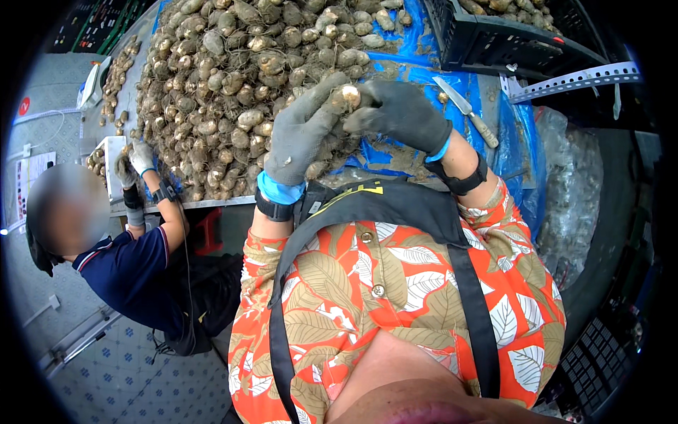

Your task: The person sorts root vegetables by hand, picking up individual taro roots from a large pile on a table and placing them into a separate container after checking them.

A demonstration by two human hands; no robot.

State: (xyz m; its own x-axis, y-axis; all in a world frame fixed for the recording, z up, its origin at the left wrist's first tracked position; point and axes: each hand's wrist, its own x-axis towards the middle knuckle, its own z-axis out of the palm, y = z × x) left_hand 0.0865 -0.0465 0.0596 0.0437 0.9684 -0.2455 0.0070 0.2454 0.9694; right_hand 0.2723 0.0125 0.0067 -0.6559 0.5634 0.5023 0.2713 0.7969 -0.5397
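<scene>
In front of my chest, both gloved hands meet around one small brown taro corm (346, 97) with a pale cut end. My left hand (300, 134), in a grey glove, has its fingers closed on it from the left. From the other side my right hand (404, 116), in a darker glove, grips it with bent fingers; part of the corm is hidden by them. Beyond my hands spreads a large heap of hairy taro corms (226, 99). A knife (466, 111) with a wooden handle lies to the right of my right hand, on blue plastic sheeting (417, 46).
At the far right stands a dark plastic crate (487, 46) with more corms inside, near a perforated white metal bar (579, 81). A co-worker (141, 268) in gloves works at the table's left side, by a white tray (115, 166). Clear plastic bags (568, 191) sit at right.
</scene>
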